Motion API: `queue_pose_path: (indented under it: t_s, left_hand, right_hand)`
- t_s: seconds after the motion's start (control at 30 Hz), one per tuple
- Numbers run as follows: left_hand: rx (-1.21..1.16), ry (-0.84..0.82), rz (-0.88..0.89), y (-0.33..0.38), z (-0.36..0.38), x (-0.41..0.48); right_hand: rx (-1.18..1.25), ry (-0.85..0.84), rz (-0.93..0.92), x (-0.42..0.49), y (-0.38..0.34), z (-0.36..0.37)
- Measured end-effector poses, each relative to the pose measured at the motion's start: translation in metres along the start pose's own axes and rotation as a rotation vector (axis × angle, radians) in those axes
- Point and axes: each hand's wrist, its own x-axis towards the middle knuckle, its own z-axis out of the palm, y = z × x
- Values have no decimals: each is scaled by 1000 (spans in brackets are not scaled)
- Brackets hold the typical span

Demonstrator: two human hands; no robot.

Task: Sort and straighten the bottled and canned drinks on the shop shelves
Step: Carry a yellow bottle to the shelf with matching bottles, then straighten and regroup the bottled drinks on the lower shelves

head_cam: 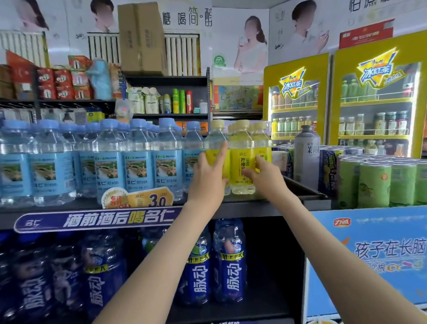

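Observation:
Three yellow-labelled lemon drink bottles stand at the right end of the upper shelf (270,203). My left hand (209,173) grips the left yellow bottle (215,139), its index finger stretched up along the label. My right hand (265,175) holds the lower front of the middle yellow bottle (241,148), beside the right yellow bottle (263,140). Blue-capped water bottles (109,161) fill the shelf to the left in several rows.
Dark blue sports drink bottles (228,261) stand on the shelf below. A grey bottle (306,155), purple cans and green cans (375,184) sit to the right above a blue carton (382,252). Two yellow drink fridges (376,100) stand behind. A price tag (138,198) hangs at the shelf edge.

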Motion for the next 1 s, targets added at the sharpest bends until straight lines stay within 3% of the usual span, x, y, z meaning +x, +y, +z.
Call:
queue_pose_path:
  t_s: [0.13, 0.3, 0.43, 0.67, 0.8, 1.0]
  left_hand:
    - [35, 21, -37, 6, -4, -9]
    - [2, 178, -37, -12, -18, -61]
    - [57, 161, -75, -47, -44, -114]
    - [314, -87, -379, -154, -120, -204]
    - [410, -201, -525, -215, -174, -254]
    - [538, -208, -654, -316, -299, -326]
  right_hand:
    - [-43, 127, -48, -11, -1, 4]
    - [20, 308, -319, -62, -12, 35]
    - [123, 127, -436, -108, -36, 81]
    - [86, -268, -498, -163, -107, 183]
    - [84, -362, -535, -191, -163, 236]
    - [156, -428, -601, -251, -294, 340]
